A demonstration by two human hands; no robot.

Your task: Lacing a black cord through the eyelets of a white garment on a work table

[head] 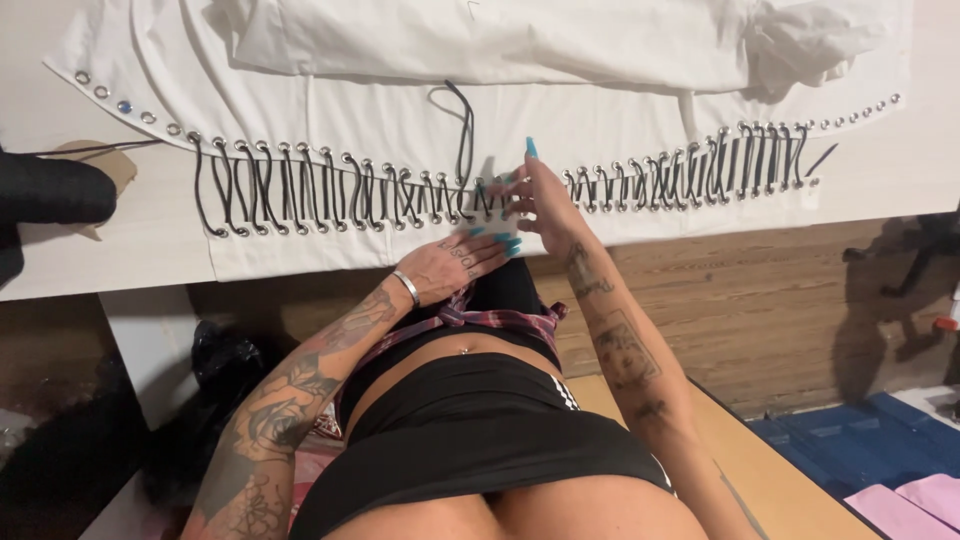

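Note:
White fabric (560, 120) lies spread on a white table (110, 240). Two rows of metal eyelets along its edge are laced with a black cord (300, 190). A loose loop of the cord (465, 120) runs up over the cloth. My left hand (460, 258), with a silver bracelet and long turquoise nails, lies flat on the lower fabric strip just below the lacing. My right hand (535, 195) is at the middle of the lacing. Its thumb and fingers pinch the cord there, and its index finger is raised.
A black rounded object (50, 190) rests on the table's left end. Below the table are a wooden floor (760, 300), a light wooden board (780, 480), a blue mat (850, 440) with pink sheets (920, 500), and a dark bag (220, 360).

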